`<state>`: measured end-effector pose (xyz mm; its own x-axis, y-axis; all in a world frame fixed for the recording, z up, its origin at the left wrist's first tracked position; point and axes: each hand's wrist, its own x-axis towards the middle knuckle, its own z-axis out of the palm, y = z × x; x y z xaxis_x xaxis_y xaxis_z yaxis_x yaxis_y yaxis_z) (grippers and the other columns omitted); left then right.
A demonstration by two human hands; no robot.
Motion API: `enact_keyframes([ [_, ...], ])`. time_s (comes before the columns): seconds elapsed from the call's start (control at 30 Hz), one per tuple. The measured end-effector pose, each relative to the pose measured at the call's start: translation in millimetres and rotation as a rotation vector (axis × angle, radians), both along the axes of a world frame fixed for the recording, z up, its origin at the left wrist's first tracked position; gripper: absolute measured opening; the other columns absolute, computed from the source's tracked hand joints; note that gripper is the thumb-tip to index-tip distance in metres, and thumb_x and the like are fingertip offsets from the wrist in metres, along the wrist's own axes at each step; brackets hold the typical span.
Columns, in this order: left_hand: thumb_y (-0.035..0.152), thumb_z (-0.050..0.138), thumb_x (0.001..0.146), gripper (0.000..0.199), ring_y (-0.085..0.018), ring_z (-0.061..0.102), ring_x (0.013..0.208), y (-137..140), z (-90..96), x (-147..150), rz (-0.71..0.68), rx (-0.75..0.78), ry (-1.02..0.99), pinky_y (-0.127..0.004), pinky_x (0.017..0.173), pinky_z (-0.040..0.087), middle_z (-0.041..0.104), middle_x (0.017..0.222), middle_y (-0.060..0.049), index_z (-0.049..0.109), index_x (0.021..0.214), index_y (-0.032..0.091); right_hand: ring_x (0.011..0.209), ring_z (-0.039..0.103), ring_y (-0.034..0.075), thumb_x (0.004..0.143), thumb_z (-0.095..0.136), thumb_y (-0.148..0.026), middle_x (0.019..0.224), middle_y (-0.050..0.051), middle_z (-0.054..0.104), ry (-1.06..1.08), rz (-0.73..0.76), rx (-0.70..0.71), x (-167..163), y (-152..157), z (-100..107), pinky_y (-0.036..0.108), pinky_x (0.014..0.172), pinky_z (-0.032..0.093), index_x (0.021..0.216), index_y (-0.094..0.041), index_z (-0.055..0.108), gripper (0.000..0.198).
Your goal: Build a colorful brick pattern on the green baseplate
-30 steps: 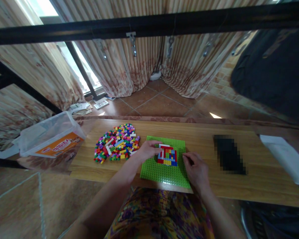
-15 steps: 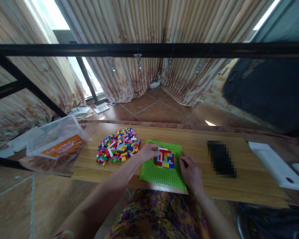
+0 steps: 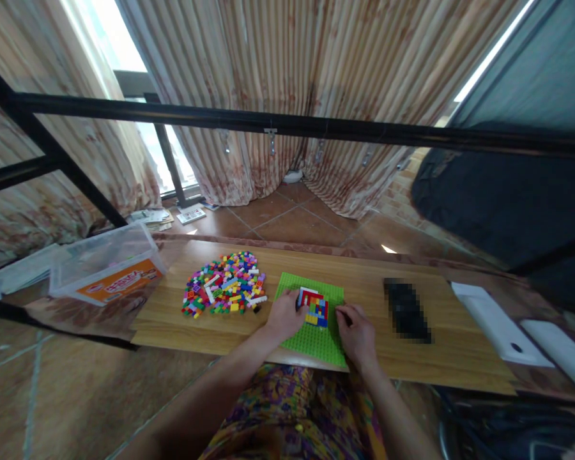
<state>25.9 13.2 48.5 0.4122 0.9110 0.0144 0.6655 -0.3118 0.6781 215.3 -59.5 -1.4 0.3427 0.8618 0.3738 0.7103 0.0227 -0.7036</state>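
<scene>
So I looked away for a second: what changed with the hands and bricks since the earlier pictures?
Little changed. The left hand slid slightly down the left side of the brick build; whether its grip closes on a brick is unclear. The right hand stays on the green baseplate beside the build. The loose brick pile is unchanged; the camera tilted up.

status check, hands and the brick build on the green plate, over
Left hand touching brick build. Right hand on green plate beside it; grip unclear. Loose brick pile left of plate, apart. Nothing in the way.

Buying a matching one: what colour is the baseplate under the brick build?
Bright green baseplate, clearest in the head view.
</scene>
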Motion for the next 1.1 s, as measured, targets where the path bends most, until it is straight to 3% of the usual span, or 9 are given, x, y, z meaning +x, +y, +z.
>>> enact_keyframes([
  [0.1,0.024,0.052,0.087,0.019,-0.019,0.06,0.081,7,-1.2,4,-0.085,0.044,0.012,-0.03,0.077,0.047,0.064,0.092,-0.006,0.067,0.099,0.02,0.086,0.062,0.022,0.089,0.049,-0.045,0.091,0.011,0.068,0.086,-0.064,-0.004,1,-3,4,0.038,0.08,0.05,0.09,-0.017,0.069,0.034],
  [0.23,0.023,0.054,0.088,0.017,-0.019,0.06,0.086,22,-2.4,8,-0.187,0.078,0.024,-0.028,0.082,0.046,0.066,0.089,-0.004,0.07,0.093,0.022,0.086,0.063,0.023,0.087,0.05,-0.048,0.093,0.012,0.07,0.135,-0.111,-0.033,1,-2,15,0.038,0.08,0.049,0.091,-0.016,0.07,0.038],
  [0.47,0.024,0.051,0.091,0.023,-0.02,0.06,0.093,26,-14.1,9,-0.113,0.138,-0.101,-0.031,0.087,0.047,0.067,0.097,-0.007,0.069,0.104,0.019,0.083,0.064,0.022,0.089,0.047,-0.049,0.092,0.013,0.071,0.084,-0.029,-0.06,-19,20,25,0.035,0.077,0.049,0.093,-0.015,0.071,0.041],
  [0.63,0.023,0.052,0.091,0.023,-0.019,0.059,0.094,24,-23.6,6,-0.113,0.159,-0.186,-0.032,0.088,0.046,0.067,0.098,-0.007,0.068,0.105,0.018,0.074,0.064,0.022,0.087,0.047,-0.056,0.086,0.011,0.072,0.108,-0.098,-0.156,-24,33,23,0.034,0.072,0.047,0.089,-0.016,0.072,0.048],
  [0.87,0.024,0.052,0.09,0.021,-0.02,0.058,0.09,22,-29.8,10,-0.074,0.156,-0.187,-0.032,0.086,0.047,0.066,0.093,-0.008,0.07,0.099,0.018,0.071,0.065,0.022,0.081,0.054,-0.061,0.081,0.009,0.073,0.204,-0.062,-0.196,-16,33,19,0.032,0.067,0.048,0.086,-0.017,0.074,0.049],
  [1.1,0.027,0.054,0.09,0.018,-0.022,0.057,0.094,16,-30.3,10,-0.018,0.211,-0.173,-0.036,0.09,0.048,0.064,0.095,-0.01,0.067,0.086,0.016,0.077,0.067,0.025,0.081,0.054,-0.06,0.085,0.01,0.074,0.145,-0.025,-0.266,-7,35,20,0.034,0.07,0.049,0.087,-0.017,0.074,0.048],
])
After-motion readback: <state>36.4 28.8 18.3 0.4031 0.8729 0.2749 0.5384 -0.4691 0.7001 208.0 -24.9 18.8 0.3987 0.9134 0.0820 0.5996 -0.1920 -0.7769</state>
